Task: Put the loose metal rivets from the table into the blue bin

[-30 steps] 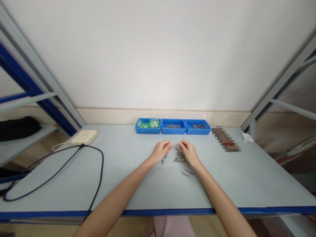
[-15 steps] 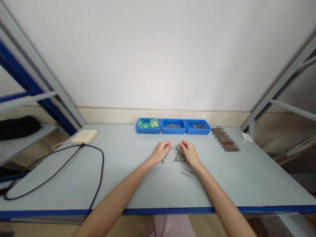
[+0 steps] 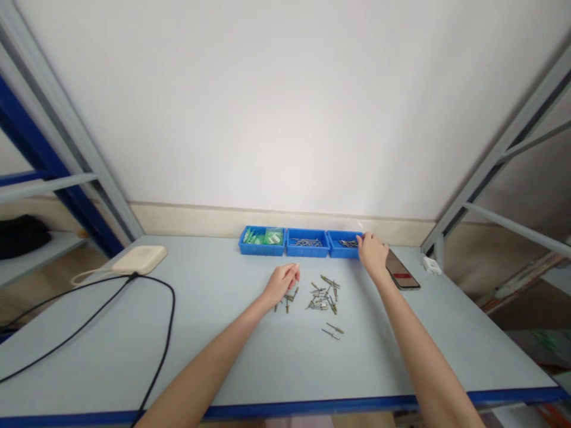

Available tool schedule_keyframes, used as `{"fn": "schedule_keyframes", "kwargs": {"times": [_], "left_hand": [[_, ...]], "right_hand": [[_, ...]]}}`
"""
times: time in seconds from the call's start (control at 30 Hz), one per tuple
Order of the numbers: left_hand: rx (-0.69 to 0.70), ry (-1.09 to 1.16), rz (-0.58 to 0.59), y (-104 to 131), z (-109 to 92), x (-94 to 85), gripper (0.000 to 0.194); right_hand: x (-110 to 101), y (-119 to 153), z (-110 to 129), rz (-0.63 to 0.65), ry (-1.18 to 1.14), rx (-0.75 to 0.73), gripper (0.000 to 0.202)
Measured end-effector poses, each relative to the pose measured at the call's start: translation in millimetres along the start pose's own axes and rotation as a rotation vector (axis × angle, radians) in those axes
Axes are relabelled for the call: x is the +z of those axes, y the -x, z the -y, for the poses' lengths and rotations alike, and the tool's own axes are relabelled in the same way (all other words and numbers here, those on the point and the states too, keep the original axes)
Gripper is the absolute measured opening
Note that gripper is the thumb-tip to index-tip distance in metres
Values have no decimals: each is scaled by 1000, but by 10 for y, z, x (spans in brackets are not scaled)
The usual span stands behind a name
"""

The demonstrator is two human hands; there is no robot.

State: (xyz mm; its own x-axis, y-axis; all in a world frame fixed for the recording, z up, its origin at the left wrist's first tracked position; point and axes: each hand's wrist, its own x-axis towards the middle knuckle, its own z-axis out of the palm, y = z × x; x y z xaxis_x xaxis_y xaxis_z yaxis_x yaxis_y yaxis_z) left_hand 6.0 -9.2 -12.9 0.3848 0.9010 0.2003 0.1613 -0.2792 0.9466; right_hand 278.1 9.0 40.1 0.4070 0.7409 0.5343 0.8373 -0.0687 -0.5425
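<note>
My left hand [image 3: 282, 283] rests low over the table with its fingers closed, above a few small metal rivets [image 3: 288, 299]; whatever lies between its fingertips is too small to make out. My right hand [image 3: 372, 252] is at the right end of the right blue bin [image 3: 343, 254], which holds dark metal pins; its fingertips touch or overlap the rim, and their grip is hidden. Several loose rivets [image 3: 323, 294] lie in a pile between the hands. Two more rivets [image 3: 332, 334] lie nearer the front edge.
The middle blue bin [image 3: 307, 252] holds metal pins, the left one [image 3: 262, 251] green-and-white packets. A phone [image 3: 404, 273] and white adapter [image 3: 432, 266] lie at the right. A cream box [image 3: 140, 260] and black cable [image 3: 171, 321] are at the left.
My right hand has moved from beside my left hand over the pile to the right bin, uncovering the rivets. My left hand stays low over the table. The camera view has shifted slightly.
</note>
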Motion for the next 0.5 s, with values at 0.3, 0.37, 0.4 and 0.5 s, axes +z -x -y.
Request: {"fn": "schedule_keyframes", "kwargs": {"times": [0.3,0.37,0.4,0.5], "left_hand": [[3,-55,22,37,-56,17,48],[8,-70,28,46,-60,22,48],[8,-72,31,50,-57,23,48],[7,-75,42,58,-43,21,48]], "right_hand": [[-263,926,-124,507,81,-511,24],[-232,1007,-118,526,124,-578,31],[-206,1018,-115,518,139,-599,31],[-114,987,-119,482,138,-618,20]]}}
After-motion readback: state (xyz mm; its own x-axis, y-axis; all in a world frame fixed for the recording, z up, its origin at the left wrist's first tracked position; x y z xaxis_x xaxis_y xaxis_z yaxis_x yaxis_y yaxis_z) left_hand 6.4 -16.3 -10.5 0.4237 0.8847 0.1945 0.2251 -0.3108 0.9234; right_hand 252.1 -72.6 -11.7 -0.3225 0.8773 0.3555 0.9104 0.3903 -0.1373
